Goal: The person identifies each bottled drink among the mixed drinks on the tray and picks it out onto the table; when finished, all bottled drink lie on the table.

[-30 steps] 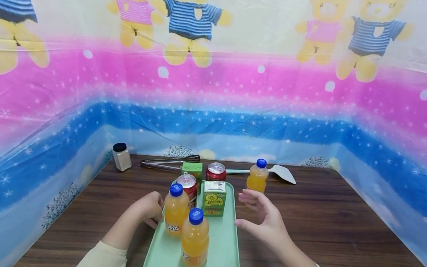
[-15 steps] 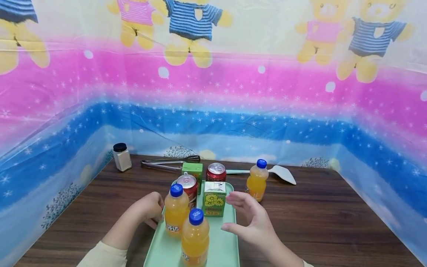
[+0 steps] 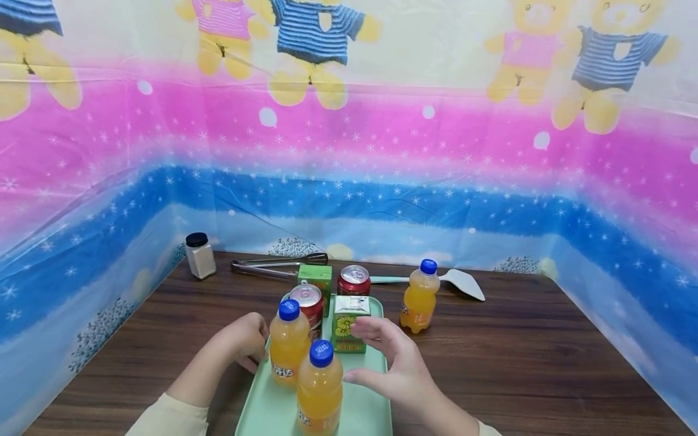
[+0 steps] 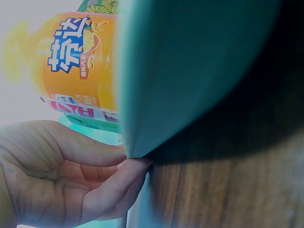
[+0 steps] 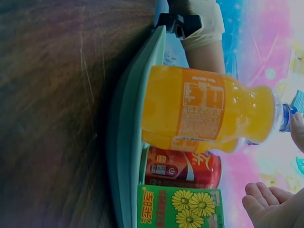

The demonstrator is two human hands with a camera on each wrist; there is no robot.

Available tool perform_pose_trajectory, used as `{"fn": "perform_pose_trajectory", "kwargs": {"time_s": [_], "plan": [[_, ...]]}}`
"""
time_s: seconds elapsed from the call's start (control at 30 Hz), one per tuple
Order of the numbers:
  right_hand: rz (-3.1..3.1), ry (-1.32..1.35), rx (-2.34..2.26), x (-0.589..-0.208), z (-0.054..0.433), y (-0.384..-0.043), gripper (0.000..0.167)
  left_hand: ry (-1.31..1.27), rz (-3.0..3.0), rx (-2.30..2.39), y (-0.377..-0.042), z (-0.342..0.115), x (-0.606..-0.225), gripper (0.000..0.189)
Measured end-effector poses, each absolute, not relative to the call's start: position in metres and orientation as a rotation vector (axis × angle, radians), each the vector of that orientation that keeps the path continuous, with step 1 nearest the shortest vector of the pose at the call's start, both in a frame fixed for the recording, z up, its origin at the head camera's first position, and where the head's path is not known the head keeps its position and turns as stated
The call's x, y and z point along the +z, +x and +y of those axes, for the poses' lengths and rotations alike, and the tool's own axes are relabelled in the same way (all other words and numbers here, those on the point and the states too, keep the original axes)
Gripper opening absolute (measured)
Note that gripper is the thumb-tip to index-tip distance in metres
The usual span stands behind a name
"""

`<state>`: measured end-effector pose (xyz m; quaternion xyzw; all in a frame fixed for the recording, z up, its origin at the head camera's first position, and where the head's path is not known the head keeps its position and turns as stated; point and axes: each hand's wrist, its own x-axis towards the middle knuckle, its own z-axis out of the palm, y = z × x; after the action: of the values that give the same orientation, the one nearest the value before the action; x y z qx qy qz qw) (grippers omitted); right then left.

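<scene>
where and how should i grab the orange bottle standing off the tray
I'd probably grip the orange bottle round its narrow waist, coming from the right: it stands upright, its sides curve in there, and the loaded tray lies on its left.

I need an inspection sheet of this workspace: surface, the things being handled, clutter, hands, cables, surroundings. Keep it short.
Surface: dark wood-grain table.
Job's things: pale green tray bearing a near orange bottle, a farther orange bottle, front red can, flowered carton and rear green carton; cannot tell whether the rear red can stands on it.
Clutter: third bottle upright right of the tray; tongs, white spatula and black-lidded jar toward the back.
Left hand: pinches the tray's left rim.
Right hand: over the tray's right side, near the flowered carton, holding nothing.
Cables: nothing seen.
Surroundings: bear-and-snowflake backdrop behind and beside the table.
</scene>
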<state>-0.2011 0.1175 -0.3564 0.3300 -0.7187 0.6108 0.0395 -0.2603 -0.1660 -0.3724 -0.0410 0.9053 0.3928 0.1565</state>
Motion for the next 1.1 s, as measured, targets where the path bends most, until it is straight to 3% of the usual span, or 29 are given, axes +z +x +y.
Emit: {"fn": "perform_pose_trajectory", "kwargs": {"time_s": [1.1], "plan": [[-2.486,0.989,1.969,-0.365,0.093,-0.194,0.06,-0.137,2.592,1.142,-0.258,-0.165,-0.372,0.021]]}}
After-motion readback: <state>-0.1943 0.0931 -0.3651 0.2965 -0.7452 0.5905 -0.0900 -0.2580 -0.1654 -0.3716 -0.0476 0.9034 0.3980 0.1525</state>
